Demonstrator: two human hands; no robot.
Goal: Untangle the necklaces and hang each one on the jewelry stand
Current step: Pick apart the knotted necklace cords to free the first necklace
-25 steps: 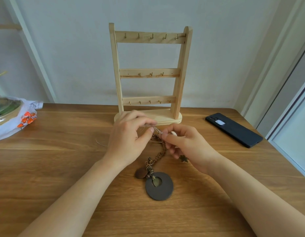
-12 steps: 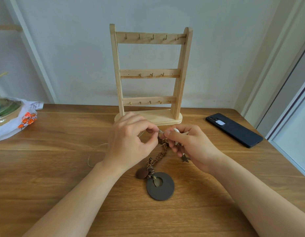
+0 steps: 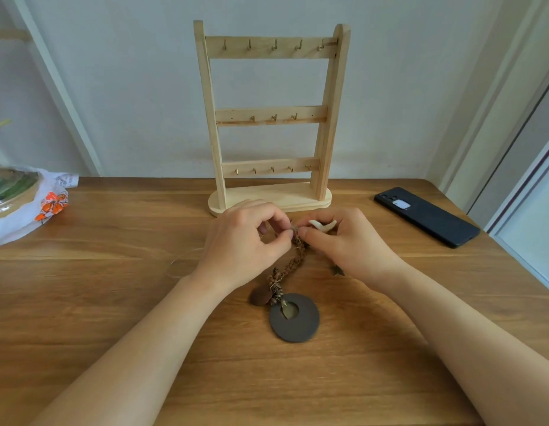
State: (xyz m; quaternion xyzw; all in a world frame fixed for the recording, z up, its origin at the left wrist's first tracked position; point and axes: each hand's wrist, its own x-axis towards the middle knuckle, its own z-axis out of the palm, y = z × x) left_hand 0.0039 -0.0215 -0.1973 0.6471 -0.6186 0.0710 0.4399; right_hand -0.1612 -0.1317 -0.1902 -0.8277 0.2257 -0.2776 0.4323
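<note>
Step in hand: untangling. The dark ring pendant (image 3: pixel 294 317) lies well in front of the jewelry stand (image 3: pixel 271 118). From it the braided cord (image 3: pixel 293 259) runs toward the stand's base into the knot. Just before the base, the left hand (image 3: pixel 245 244) and right hand (image 3: pixel 350 241) each pinch strands at the knot, fingertips nearly touching. All stand hooks are bare. Next move, by judgement: draw one strand free without tightening the others.

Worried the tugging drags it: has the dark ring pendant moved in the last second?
No; the dark ring pendant keeps the same offset from the jewelry stand and phone.
</note>
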